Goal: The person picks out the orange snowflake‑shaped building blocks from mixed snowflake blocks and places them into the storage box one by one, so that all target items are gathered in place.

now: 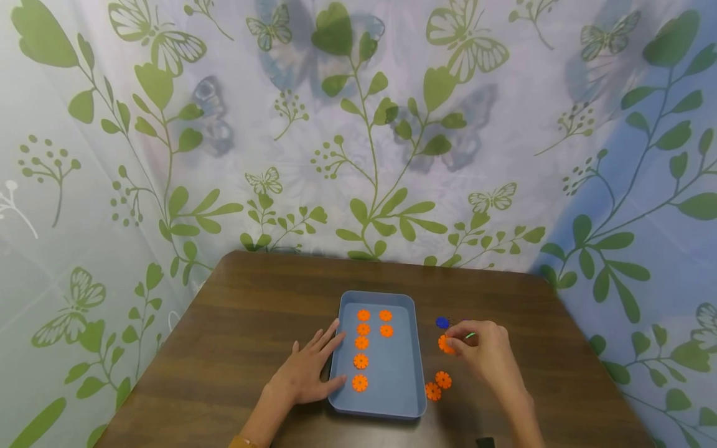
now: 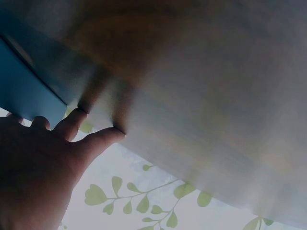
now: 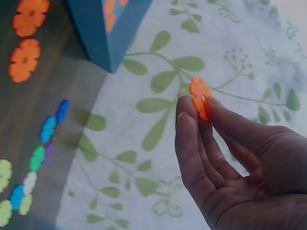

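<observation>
My right hand (image 1: 488, 353) pinches an orange flower-shaped plastic disc (image 3: 198, 96) between thumb and fingertips, above the table just right of the tray. A shallow grey-blue tray (image 1: 394, 389) lies in front of me. Inside it, orange discs (image 1: 361, 361) form a left column of several and a right column of two. My left hand (image 1: 305, 373) lies at the tray's left side with fingers spread, thumb and fingertips at the rim. Two more orange discs (image 1: 438, 386) lie on the table by the tray's right edge.
Beyond the right hand sits a blue disc (image 1: 442, 322). In the right wrist view, several discs in green (image 3: 37, 158), blue, purple, white and yellow-green lie on the brown wooden table (image 1: 269, 280). A small dark object (image 1: 485, 442) is at the near edge. Leaf-patterned curtains (image 1: 364, 124) surround the table.
</observation>
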The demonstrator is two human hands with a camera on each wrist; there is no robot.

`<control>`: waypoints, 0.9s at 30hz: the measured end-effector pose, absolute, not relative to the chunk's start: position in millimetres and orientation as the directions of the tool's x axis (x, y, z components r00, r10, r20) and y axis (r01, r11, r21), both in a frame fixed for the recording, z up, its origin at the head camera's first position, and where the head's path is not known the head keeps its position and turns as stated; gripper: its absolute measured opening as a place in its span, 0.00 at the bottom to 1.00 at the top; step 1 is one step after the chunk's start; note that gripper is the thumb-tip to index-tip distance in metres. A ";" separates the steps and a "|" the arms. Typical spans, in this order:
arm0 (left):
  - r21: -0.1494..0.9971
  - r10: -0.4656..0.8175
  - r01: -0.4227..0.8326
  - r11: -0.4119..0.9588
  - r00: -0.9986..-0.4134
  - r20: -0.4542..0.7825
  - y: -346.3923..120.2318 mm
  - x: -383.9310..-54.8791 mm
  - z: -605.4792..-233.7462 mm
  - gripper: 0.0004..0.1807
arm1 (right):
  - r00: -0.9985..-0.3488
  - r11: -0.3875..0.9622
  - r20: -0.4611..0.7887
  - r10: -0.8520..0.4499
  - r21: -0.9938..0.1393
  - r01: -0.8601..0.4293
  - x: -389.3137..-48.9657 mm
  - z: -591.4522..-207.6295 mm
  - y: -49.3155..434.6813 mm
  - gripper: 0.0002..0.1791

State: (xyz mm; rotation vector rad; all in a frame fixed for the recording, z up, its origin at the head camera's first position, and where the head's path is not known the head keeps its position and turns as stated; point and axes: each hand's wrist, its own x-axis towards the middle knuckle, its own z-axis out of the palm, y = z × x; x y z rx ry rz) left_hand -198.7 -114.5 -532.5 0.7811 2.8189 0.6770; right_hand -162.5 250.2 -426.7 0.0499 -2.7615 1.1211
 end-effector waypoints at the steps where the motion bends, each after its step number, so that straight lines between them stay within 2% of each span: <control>1: 0.458 0.518 0.456 0.763 -0.855 -0.010 -114.6 -199.1 -532.4 0.48 | -0.986 0.714 0.165 0.026 -0.693 -0.097 -162.3 -422.9 249.3 0.06; 7: 0.452 0.514 0.456 0.766 -0.858 -0.005 -115.1 -200.6 -532.6 0.48 | -0.982 0.700 0.188 0.012 -0.703 -0.126 -163.2 -405.2 244.1 0.05; 16: 0.447 0.511 0.456 0.769 -0.860 -0.002 -115.7 -200.8 -533.2 0.48 | -0.954 0.694 0.295 -0.061 -0.674 -0.252 -176.8 -390.1 237.4 0.06; 27: 0.448 0.513 0.454 0.771 -0.858 -0.013 -114.8 -200.3 -533.8 0.48 | -0.942 0.650 0.309 -0.131 -0.691 -0.317 -193.1 -380.9 222.5 0.05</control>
